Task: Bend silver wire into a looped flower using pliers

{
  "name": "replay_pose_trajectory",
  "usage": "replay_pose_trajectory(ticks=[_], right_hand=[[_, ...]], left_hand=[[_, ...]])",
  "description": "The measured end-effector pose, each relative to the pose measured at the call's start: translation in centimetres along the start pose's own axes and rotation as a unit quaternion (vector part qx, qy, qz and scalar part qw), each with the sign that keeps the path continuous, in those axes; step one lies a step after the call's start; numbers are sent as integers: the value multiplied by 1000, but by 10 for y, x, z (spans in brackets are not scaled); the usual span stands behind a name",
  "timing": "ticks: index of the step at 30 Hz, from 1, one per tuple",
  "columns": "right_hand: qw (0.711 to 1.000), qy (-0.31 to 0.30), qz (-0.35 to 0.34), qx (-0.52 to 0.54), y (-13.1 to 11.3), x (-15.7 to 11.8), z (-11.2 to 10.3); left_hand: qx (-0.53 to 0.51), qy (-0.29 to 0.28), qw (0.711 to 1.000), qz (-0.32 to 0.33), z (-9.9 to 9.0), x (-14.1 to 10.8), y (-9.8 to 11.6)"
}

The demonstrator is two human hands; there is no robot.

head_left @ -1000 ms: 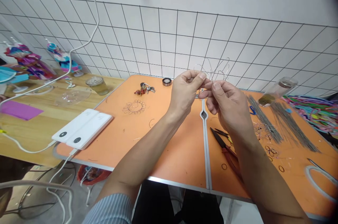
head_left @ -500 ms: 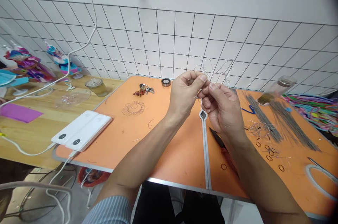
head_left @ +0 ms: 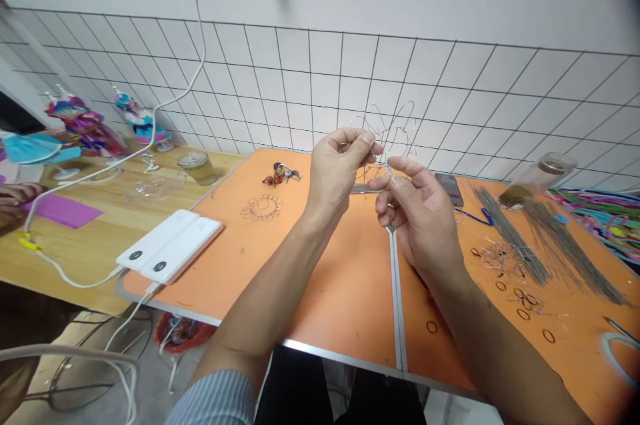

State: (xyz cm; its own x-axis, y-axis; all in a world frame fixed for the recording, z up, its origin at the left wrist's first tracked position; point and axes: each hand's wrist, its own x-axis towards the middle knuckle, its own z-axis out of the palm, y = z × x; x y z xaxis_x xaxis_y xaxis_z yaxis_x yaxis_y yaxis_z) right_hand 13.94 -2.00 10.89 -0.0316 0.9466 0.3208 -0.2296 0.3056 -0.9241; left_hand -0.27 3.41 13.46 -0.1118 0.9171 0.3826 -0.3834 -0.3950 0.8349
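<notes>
We had the looped wire piece (head_left: 391, 131) up in the air above the far part of the orange counter (head_left: 325, 298), in front of the wire grid (head_left: 345, 88). Its thin loops pointed upward from the fingertips and fanned out, spreading more to the right than to the left; taken as a whole, its long axis ran roughly upright with a lean to the right, though the wire was too fine for us to trace every loop.

Our left grip (head_left: 331, 175) was narrow, thumb and forefinger pinching the wire near the base of the loops, with the back of the hand toward us and the thumb pointing right. The left forearm slanted up from the lower left. Our right grip (head_left: 420, 205) was just beside it and a little lower, forefinger reaching left, thumb slightly apart from it and the other fingers curled; we could not tell whether it held any wire. The right forearm slanted up from the lower right.

A flower-shaped wire ring (head_left: 263, 207) lay flat to the left, near a bunch of keys (head_left: 281, 175), while straight wires (head_left: 515, 238) lay to the right, beside small dark rings (head_left: 523, 313)
</notes>
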Motion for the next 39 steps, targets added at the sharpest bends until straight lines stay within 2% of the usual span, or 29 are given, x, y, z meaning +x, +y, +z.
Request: replay_pose_trajectory(ticks=[2,4,7,9,11,14,17,21,23,27,30,32,34,36,37,38,39], right_hand=[[998,6,-23,-64,-3,-4,0],[982,45,-101,-155,-7,-6,-3],[914,137,-253,-288,-15,-3,-12],[869,175,-300,-353,-19,1,-20],[843,186,-305,-402,-22,6,-28],[826,185,-293,-443,-24,9,-33],[829,180,-282,-448,-25,10,-34],[852,158,-250,-432,-24,11,-34],[849,156,-244,-442,-26,11,-34],[820,158,-291,-467,-42,2,-33],[799,142,-320,-490,-60,-7,-42],[789,125,-298,-523,-64,-14,-60],[784,104,-242,-562,-54,-22,-88],[774,24,-121,-621,-31,-33,-124],[762,-38,-37,-645,-18,-39,-143],[735,-91,33,-671,-4,-44,-160],[696,-113,72,-705,9,-50,-176]], left_hand=[[6,1,1000,7,-3,3,0],[14,-4,1000,10,-4,4,-2],[34,-38,999,8,1,-1,-5],[47,-68,997,3,6,-7,-8],[57,-90,994,0,12,-12,-10],[66,-108,992,-10,17,-16,-14],[56,-116,991,-19,19,-16,-17],[40,-115,992,-19,17,-15,-19],[45,-116,992,-26,15,-14,-20],[79,-104,991,-44,12,-12,-20],[115,-76,988,-73,10,-7,-23],[119,-68,986,-89,6,-5,-28],[120,-59,985,-107,-1,-4,-35],[126,-54,982,-129,-13,-7,-44],[125,-54,981,-141,-19,-9,-49],[121,-48,980,-150,-26,-12,-54],[117,-41,980,-158,-33,-14,-60]])
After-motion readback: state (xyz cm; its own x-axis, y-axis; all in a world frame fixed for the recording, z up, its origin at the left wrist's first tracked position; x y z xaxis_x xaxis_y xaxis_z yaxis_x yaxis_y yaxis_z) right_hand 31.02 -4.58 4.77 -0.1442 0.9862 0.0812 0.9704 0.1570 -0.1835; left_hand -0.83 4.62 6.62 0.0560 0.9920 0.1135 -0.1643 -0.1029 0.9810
